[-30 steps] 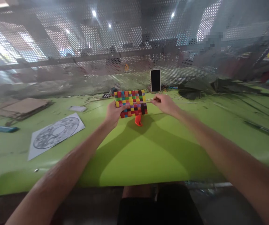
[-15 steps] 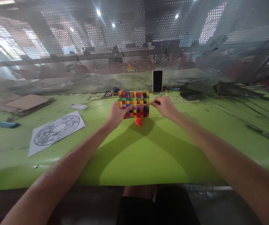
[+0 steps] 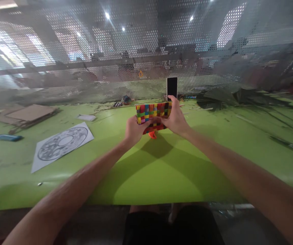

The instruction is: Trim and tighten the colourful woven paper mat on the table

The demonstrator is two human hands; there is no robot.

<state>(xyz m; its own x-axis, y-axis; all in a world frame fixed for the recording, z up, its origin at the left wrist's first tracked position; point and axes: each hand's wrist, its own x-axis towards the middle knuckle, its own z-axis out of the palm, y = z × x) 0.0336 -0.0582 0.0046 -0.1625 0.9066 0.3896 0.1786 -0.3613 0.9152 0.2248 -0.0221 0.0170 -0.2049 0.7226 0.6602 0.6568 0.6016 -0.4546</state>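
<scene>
A woven panel of multicoloured strips [image 3: 146,115] is held up above the green table, tilted slightly. My left hand [image 3: 134,131] grips its left side, thumb across the front and fingers hidden behind. On the right side my right hand [image 3: 176,119] holds it too, its thumb on the front near the middle and one finger raised over the top edge. Both thumbs come close together at the panel's centre. Just under the panel a small orange object [image 3: 152,135] lies on the table, partly covered; its kind I cannot make out.
Left on the green table [image 3: 159,183] lie a printed paper [image 3: 65,141], a blue tool [image 3: 9,137], cardboard pieces [image 3: 29,114] and a small white card [image 3: 86,117]. A phone-like dark screen [image 3: 172,87] stands behind. Dried leaves [image 3: 220,97] lie at right, before a perforated metal screen [image 3: 146,47].
My right hand has gone from pinching a thin pale strip at the panel's right edge to gripping the panel itself. The panel has shifted right and slightly down, and tilted.
</scene>
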